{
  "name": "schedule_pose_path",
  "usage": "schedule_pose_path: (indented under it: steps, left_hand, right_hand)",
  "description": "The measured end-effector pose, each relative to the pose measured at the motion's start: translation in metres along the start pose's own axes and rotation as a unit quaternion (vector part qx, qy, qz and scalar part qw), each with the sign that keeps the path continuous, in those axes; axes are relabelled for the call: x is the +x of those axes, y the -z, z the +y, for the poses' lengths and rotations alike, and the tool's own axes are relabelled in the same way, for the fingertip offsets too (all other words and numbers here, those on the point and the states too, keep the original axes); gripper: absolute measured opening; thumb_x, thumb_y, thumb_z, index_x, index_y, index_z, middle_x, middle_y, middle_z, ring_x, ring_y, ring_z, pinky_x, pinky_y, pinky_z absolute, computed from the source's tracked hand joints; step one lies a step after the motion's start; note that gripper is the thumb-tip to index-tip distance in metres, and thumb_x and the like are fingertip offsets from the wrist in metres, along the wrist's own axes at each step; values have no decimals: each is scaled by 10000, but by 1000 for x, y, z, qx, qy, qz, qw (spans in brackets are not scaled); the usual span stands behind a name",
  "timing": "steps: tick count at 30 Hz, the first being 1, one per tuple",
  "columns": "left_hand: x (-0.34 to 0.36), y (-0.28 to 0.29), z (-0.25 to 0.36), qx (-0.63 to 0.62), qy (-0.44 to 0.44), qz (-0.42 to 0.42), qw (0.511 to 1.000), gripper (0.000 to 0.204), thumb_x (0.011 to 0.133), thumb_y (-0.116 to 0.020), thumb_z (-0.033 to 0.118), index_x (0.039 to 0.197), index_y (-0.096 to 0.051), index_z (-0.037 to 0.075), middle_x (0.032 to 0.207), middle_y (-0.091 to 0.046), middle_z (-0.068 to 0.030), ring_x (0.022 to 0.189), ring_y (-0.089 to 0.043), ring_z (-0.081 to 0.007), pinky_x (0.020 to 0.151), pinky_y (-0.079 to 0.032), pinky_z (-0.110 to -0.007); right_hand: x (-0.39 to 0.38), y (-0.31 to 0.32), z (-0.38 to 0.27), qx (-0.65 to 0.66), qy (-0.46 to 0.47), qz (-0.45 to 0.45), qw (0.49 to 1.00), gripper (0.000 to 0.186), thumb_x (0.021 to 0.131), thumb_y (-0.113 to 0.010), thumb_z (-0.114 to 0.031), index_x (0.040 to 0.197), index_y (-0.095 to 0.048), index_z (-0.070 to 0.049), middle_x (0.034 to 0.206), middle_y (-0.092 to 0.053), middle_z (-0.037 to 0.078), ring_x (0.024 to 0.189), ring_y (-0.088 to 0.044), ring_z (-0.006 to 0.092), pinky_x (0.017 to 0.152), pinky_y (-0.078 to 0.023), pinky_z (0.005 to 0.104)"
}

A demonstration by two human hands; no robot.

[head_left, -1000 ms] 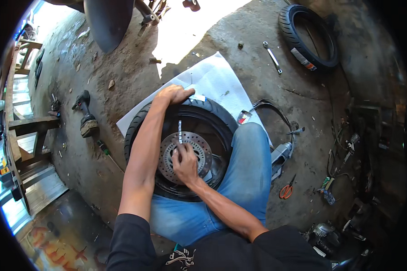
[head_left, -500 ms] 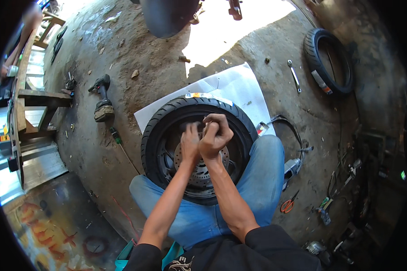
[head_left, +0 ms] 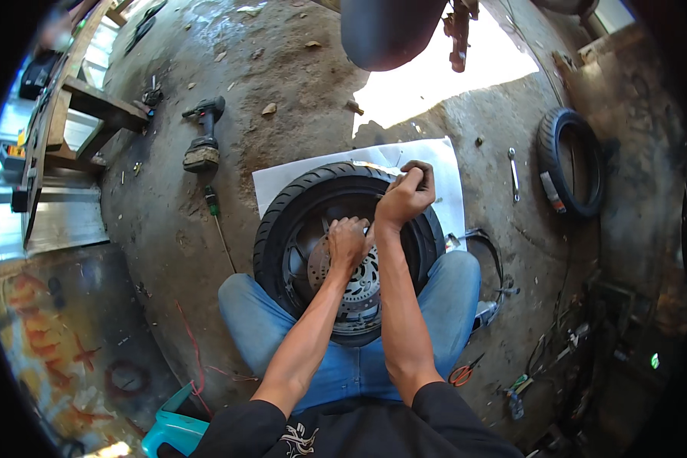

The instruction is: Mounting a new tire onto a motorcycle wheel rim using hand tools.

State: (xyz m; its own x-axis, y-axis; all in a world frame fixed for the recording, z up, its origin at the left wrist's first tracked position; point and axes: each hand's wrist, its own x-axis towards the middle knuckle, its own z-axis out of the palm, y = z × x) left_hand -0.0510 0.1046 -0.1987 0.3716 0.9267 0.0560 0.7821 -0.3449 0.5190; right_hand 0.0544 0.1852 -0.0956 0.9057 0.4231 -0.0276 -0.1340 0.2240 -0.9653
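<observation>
A wheel with a black tyre (head_left: 277, 229) lies flat between my knees, its drilled brake disc (head_left: 318, 263) facing up. My left hand (head_left: 347, 248) is over the middle of the wheel, fingers curled down at the hub; what they grip is hidden. Higher up and to the right, my right hand (head_left: 404, 200) is closed above the tyre's far right part, close to a pale label strip (head_left: 374, 166) on the tread. Whatever is in its fingers I cannot make out. Beneath the wheel is a white sheet (head_left: 448, 179).
On the left lie a cordless drill (head_left: 202, 137) and a green-handled screwdriver (head_left: 212, 202). To the right are a wrench (head_left: 514, 175), another tyre (head_left: 548, 156) and orange-handled scissors (head_left: 460, 375). A wooden bench frame (head_left: 103, 107) stands at the far left, a turquoise plastic piece (head_left: 172, 427) at the lower left.
My hands were close together over the hub and have come apart. The right has moved up and right toward the tyre's far edge; the left stays near the hub. The view has shifted.
</observation>
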Motion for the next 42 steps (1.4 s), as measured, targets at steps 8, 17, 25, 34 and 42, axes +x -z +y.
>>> schedule_pose_path:
  steps: [8, 17, 25, 34, 42]
  left_hand:
    - [5, 5, 11, -6, 50, 54, 997, 421, 953, -659, 389, 715, -766, 59, 730, -710, -124, 754, -684, -305, 767, -490, -425]
    - [4, 0, 14, -18, 55, 92, 994, 377, 911, -696, 343, 681, -754, 50, 703, -708, -119, 708, -675, -306, 740, -494, -431]
    - [8, 6, 17, 23, 67, 5, 997, 362, 910, -694, 373, 757, -756, 50, 756, -711, -116, 766, -679, -296, 741, -491, -438]
    - [1, -5, 6, -141, 64, 59, 986, 188, 896, -629, 262, 876, -680, 82, 825, -725, -119, 853, -692, -323, 820, -478, -474]
    - [7, 4, 9, -4, 85, 35, 996, 260, 895, -652, 296, 1033, -679, 77, 900, -761, -166, 856, -728, -337, 843, -510, -455]
  right_hand:
    - [78, -17, 18, -115, -37, 35, 992, 275, 899, -504, -148, 708, -610, 18, 621, -541, 36, 569, -447, 146, 571, -364, 350]
    - [99, -63, 31, -264, 21, -85, 960, 297, 847, -529, -181, 743, -683, 50, 651, -640, 138, 637, -595, 227, 667, -464, 406]
    - [54, -79, 15, -249, 92, -153, 952, 308, 893, -523, -173, 744, -669, 54, 567, -584, 152, 526, -568, 218, 572, -462, 397]
    - [-40, 56, -11, -173, 284, -337, 881, 99, 804, -597, 27, 784, -678, -27, 635, -605, 93, 476, -578, 231, 482, -450, 326]
    - [-55, 108, -16, -419, 107, -159, 887, 252, 998, -545, -131, 1111, -728, 1, 863, -626, 161, 822, -655, 346, 783, -536, 431]
